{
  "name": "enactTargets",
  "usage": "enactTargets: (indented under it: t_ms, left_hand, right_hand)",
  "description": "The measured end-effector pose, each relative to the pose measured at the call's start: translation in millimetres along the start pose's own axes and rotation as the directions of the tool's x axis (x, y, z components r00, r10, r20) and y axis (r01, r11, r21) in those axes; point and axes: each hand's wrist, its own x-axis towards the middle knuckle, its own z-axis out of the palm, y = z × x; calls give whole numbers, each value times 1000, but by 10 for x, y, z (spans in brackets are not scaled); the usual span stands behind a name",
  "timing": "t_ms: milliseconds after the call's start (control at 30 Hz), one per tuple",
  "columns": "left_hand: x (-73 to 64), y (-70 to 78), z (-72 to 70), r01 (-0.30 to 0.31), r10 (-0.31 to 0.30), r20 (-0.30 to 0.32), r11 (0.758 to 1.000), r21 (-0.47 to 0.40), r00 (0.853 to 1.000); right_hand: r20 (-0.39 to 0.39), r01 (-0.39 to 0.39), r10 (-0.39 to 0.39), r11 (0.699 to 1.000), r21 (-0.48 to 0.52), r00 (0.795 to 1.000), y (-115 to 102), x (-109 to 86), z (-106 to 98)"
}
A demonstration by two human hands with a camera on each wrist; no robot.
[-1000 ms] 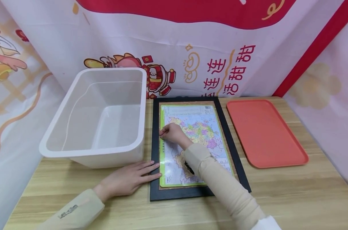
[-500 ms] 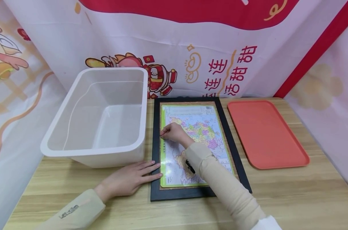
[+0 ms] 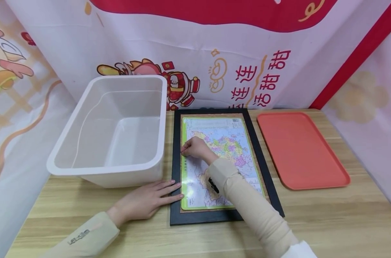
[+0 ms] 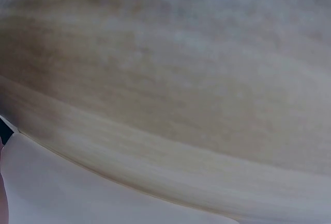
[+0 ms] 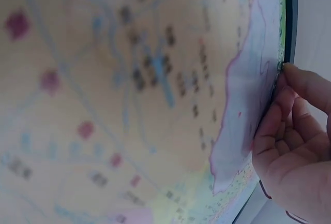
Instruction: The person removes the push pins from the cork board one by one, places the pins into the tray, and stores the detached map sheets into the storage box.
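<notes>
A printed map sheet [image 3: 226,143] with a green border lies inside a black frame [image 3: 175,172] on a brown backing. My right hand [image 3: 197,148] is over the map's left part, thumb and forefinger pinching at its green left edge. In the right wrist view, the right hand's fingers [image 5: 307,89] are curled and their tips meet at the map's edge. Whether anything small is between them is hidden. My left hand [image 3: 147,200] lies low on the left, fingers spread and straight, their tips touching the black frame and the map's lower left edge.
A deep white tub [image 3: 106,172] stands left of the frame, close to my left hand. To the right lies a flat orange-red tray [image 3: 303,150]. All rest on a wood-grain table [image 3: 331,218]. A printed cloth [image 3: 195,43] hangs behind.
Both hands keep their places on the map and frame. Only the head view has shifted a little, so everything sits slightly farther right.
</notes>
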Motion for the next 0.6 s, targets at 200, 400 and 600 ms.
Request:
enactTargets:
  t_ms: [200,400,600]
  left_hand:
    - [4,4,-12,3,-3,6,1000,-3,1000]
    - [9,15,-34,15,-14,31,1000,-10,999]
    - [26,30,-52,24,-24,53,1000,-6,998]
  right_hand:
    - [69,10,-14,999,52,998,33,24,-55]
    - [145,-13,-8,989,148,989,94,34,-124]
    - [140,-44,14,977,209,990,139,20,-161]
